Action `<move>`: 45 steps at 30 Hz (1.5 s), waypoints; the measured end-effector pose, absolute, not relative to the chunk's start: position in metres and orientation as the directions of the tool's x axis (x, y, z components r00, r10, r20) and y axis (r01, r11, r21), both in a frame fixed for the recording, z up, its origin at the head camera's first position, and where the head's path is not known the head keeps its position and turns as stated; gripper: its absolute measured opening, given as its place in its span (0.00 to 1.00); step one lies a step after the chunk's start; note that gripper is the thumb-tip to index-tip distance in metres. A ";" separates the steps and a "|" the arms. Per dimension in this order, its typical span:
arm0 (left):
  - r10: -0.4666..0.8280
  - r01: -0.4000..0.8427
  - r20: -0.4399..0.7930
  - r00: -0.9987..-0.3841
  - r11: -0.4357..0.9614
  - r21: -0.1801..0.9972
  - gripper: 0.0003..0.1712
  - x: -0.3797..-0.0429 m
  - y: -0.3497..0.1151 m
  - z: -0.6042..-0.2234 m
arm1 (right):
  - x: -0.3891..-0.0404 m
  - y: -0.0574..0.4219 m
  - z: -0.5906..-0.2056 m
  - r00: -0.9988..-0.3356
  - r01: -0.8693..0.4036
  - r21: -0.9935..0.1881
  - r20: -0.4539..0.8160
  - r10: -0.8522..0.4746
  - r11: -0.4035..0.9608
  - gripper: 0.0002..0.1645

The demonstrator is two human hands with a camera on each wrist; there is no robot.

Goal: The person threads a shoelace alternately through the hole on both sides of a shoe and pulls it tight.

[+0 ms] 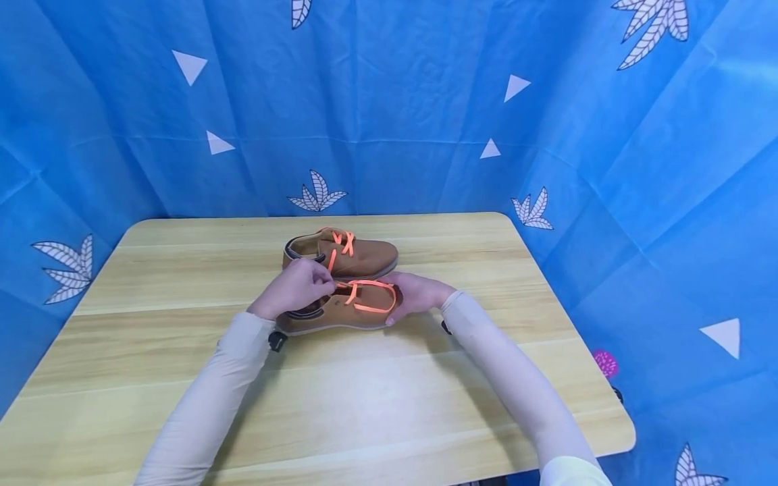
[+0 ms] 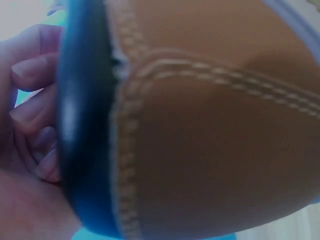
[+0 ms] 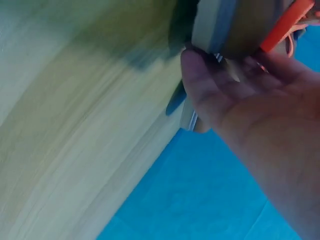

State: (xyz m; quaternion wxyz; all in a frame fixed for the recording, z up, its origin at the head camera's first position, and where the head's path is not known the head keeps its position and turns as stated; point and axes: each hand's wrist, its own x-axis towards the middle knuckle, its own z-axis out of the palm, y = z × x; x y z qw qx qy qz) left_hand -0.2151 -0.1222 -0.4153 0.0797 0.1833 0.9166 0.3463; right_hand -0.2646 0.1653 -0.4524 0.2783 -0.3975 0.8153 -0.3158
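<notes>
Two brown shoes with orange laces lie side by side on the table, toes to the right in the head view. My right hand (image 1: 416,293) grips the toe of the near shoe (image 1: 340,316), its thumb low on the near side; the right wrist view shows the fingers under the toe. At that shoe's opening, my left hand (image 1: 298,289) has curled fingers and appears to pinch the orange shoelace (image 1: 378,309), which loops over the toe. In the left wrist view the dark collar (image 2: 87,125) hides the fingertips. The far shoe (image 1: 373,255) stands just behind, its lace crossed.
The light wooden table (image 1: 365,405) has rounded corners. A blue patterned curtain (image 1: 413,88) hangs behind it and along the sides. Dark straps sit at both wrists. A pink round patch (image 1: 605,363) shows by the right edge.
</notes>
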 end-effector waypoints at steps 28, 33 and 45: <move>0.440 0.324 0.051 -0.896 0.575 0.751 0.06 -0.133 -0.133 -0.366 | -0.268 0.170 -0.457 -0.641 -0.422 -0.680 -0.244 -0.728 0.599 0.50; 0.482 0.348 0.038 -0.876 0.574 0.741 0.07 -0.112 -0.132 -0.365 | -0.269 0.169 -0.457 -0.643 -0.417 -0.676 -0.253 -0.723 0.607 0.52; 0.539 0.468 0.063 -0.840 0.662 0.585 0.12 -0.083 -0.132 -0.360 | -0.269 0.168 -0.459 -0.643 -0.435 -0.669 -0.239 -0.728 0.603 0.52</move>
